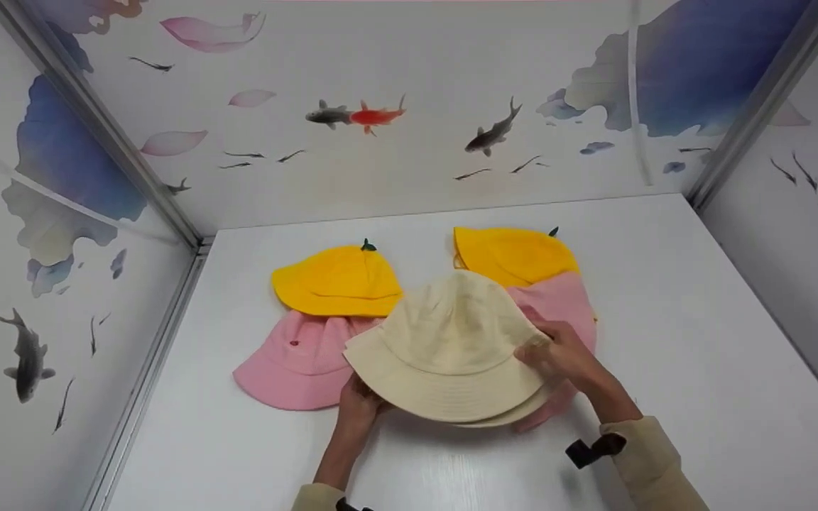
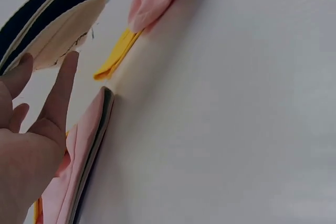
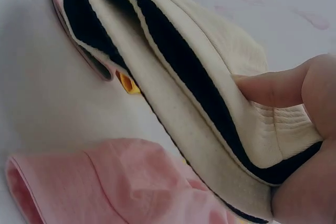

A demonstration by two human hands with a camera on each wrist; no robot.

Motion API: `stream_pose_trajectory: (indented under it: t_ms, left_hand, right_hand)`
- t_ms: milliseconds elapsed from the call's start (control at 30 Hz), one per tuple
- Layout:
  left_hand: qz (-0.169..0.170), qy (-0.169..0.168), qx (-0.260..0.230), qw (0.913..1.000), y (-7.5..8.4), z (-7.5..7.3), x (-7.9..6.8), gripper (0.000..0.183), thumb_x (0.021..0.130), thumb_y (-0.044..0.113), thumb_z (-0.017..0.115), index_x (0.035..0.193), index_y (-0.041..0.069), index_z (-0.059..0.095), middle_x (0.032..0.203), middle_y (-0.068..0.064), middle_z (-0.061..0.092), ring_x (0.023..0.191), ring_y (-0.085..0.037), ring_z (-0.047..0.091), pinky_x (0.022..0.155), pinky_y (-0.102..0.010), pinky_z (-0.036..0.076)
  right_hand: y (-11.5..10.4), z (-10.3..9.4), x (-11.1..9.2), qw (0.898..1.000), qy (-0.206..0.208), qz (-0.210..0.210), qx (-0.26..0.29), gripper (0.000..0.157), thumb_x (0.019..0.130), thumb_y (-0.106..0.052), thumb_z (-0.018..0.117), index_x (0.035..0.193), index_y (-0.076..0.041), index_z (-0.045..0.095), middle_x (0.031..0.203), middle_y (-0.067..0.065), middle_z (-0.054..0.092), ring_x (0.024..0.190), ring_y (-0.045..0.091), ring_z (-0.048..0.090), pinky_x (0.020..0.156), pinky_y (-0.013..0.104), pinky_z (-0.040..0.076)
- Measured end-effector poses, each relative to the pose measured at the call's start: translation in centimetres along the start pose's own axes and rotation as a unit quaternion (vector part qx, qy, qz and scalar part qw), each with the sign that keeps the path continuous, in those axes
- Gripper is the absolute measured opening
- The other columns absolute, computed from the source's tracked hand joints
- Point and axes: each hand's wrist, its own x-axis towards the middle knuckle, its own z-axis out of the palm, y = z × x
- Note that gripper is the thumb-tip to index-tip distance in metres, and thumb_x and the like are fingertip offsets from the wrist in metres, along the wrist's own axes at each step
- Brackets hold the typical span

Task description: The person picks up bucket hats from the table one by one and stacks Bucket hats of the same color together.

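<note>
Two beige bucket hats (image 1: 451,333), one nested in the other, are held above the white table. Dark lining shows between their brims (image 3: 173,77) in the right wrist view. My right hand (image 1: 565,355) pinches the right side of the brims, thumb on top. At the left, my left hand (image 1: 359,408) holds the brim edge from below; one of its fingers (image 2: 63,85) sticks out straight. Left of the hats lies a pink hat (image 1: 302,369) with a yellow hat (image 1: 345,280) behind it. Another pink hat (image 1: 569,305) is partly hidden behind my right hand.
A second yellow hat (image 1: 515,252) with a small green leaf tip lies at the back right, touching the pink one. White panels (image 1: 423,170) printed with fish and petals enclose the table (image 1: 700,355) at the back and both sides.
</note>
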Motion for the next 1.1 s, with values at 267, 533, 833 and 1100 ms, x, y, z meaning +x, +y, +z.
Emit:
stream_pose_trajectory:
  t_ms: [267,533,833,1100]
  left_hand:
    - [-0.004,-0.033,0.016,0.9993,-0.3,3.4,0.6,0.060,0.091,-0.007,0.055,0.148,-0.001,0.037,0.132,-0.024,0.057,0.090,-0.013,0.064,0.079,-0.031,0.060]
    - [-0.005,-0.082,-0.014,0.9965,-0.2,5.9,1.2,0.059,0.088,-0.012,0.053,0.145,-0.003,0.040,0.128,-0.021,0.061,0.092,-0.013,0.065,0.082,-0.033,0.060]
    - [-0.021,-0.110,0.040,0.9929,0.8,9.4,2.6,0.063,0.094,-0.005,0.055,0.152,0.000,0.032,0.129,-0.021,0.062,0.091,-0.013,0.067,0.086,-0.038,0.060]
    - [-0.032,-0.120,0.056,0.9907,0.8,12.4,3.6,0.058,0.093,0.004,0.063,0.146,0.003,0.038,0.131,-0.021,0.061,0.094,-0.016,0.067,0.083,-0.036,0.061]
  right_hand:
    - [0.6,-3.5,-2.0,0.999,0.000,-0.031,0.029,0.035,0.088,-0.004,0.071,0.119,0.009,0.065,0.089,-0.010,0.070,0.074,0.008,0.061,0.071,0.022,0.053]
    - [1.3,-5.9,-3.3,0.999,0.029,-0.010,0.021,0.038,0.087,-0.006,0.071,0.122,0.008,0.064,0.092,-0.007,0.068,0.080,0.011,0.062,0.074,0.023,0.053]
    - [2.9,-9.2,-5.0,0.999,0.049,0.006,0.012,0.043,0.089,-0.007,0.068,0.127,0.011,0.061,0.090,-0.007,0.071,0.072,0.010,0.064,0.067,0.026,0.056]
    - [4.3,-11.2,-6.6,0.997,0.074,0.033,0.011,0.045,0.090,-0.008,0.068,0.129,0.013,0.058,0.087,-0.010,0.071,0.072,0.010,0.065,0.066,0.027,0.056]
